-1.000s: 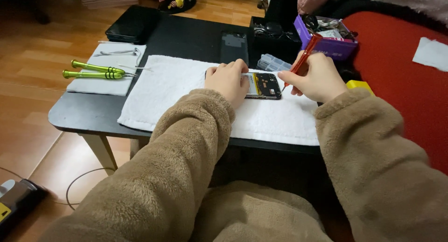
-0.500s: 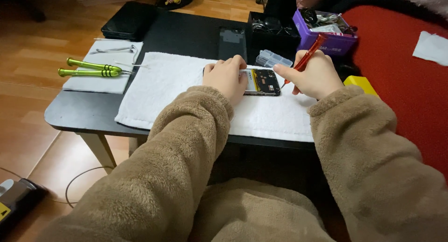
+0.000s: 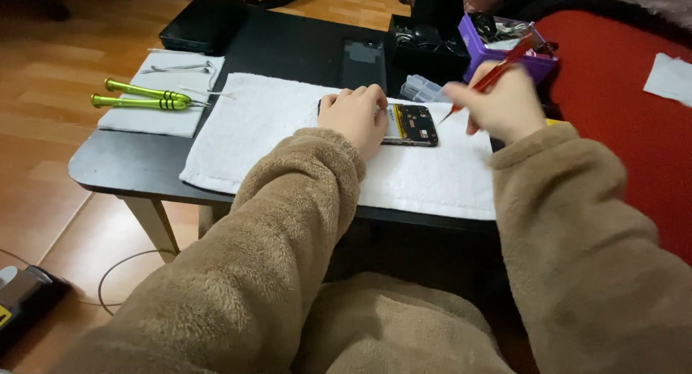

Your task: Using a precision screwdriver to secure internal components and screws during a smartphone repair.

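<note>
An opened phone [image 3: 411, 125] with its insides exposed lies on a white towel [image 3: 274, 129] on a small black table [image 3: 130, 168]. My left hand [image 3: 355, 116] rests flat on the phone's left half and pins it down. My right hand [image 3: 497, 104] hovers just right of the phone and grips a red screwdriver [image 3: 490, 75], tip pointing down toward the phone's right edge. Both arms wear fuzzy brown sleeves.
Two green-handled screwdrivers [image 3: 140, 96] and metal tweezers [image 3: 176, 68] lie on a small white cloth at the left. A dark phone back panel [image 3: 362, 60], a clear plastic case [image 3: 422, 91], a black box [image 3: 425, 39] and a purple parts box [image 3: 504, 39] stand behind. A red cushion [image 3: 620, 129] lies on the right.
My right hand has lifted the red screwdriver up and to the right, away from the phone. My left hand stays on the phone.
</note>
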